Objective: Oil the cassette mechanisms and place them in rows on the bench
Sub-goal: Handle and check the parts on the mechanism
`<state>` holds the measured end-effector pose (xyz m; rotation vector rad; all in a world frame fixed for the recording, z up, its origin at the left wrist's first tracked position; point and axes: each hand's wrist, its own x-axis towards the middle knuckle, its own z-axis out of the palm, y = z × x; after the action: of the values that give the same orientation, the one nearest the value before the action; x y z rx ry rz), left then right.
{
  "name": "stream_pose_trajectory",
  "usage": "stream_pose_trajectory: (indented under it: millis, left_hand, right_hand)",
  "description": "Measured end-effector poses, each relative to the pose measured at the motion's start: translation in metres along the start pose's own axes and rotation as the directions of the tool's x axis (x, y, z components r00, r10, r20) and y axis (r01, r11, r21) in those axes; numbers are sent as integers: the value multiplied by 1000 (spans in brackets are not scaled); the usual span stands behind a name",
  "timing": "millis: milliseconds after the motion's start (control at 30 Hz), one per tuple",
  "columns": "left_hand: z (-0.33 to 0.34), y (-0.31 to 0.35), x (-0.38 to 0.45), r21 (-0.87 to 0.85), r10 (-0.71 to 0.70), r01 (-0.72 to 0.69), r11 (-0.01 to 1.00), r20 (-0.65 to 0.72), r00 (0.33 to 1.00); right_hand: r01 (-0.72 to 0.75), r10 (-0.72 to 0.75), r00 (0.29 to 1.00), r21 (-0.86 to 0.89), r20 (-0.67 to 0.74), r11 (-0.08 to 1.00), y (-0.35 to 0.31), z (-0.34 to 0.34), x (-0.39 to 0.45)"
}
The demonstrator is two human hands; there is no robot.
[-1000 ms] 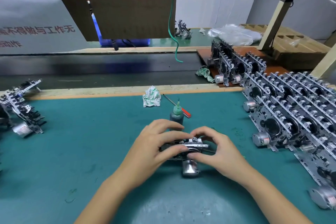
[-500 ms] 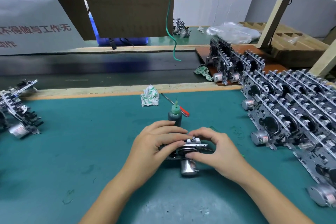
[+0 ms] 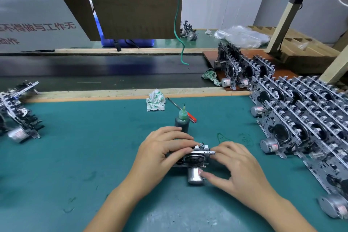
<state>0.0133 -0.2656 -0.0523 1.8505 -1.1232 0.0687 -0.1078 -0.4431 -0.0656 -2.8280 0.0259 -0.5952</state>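
Fingers (image 3: 180, 149) apparently pinching cassette mechanism (image 3: 195, 158), both hands

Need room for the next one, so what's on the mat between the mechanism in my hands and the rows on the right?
In the head view, that stretch of green mat between the held mechanism and the rows holds no objects, only faint scribble marks.

Teal table (image 3: 75, 156); dark oil bottle (image 3: 182, 124) with green cap; red-handled screwdriver (image 3: 190, 117); white rag (image 3: 156, 100) printed green.
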Motion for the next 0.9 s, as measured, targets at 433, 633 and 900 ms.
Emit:
stream_pose_trajectory:
  millis: [433, 633, 900]
  left_hand:
    - [-1, -2, -1, 0, -12, 12, 1000, 5, 1000]
    - [0, -1, -1, -1, 0, 0, 1000, 18, 1000]
    - [-2, 1, 1, -5, -18, 18, 1000, 32, 999]
  right_hand:
    - [-321, 187, 946, 687, 264, 652, -6, -1, 31]
    - [-310, 164, 949, 724, 268, 616, -2, 1, 32]
    - [-254, 209, 966, 390, 154, 885, -3, -7, 17]
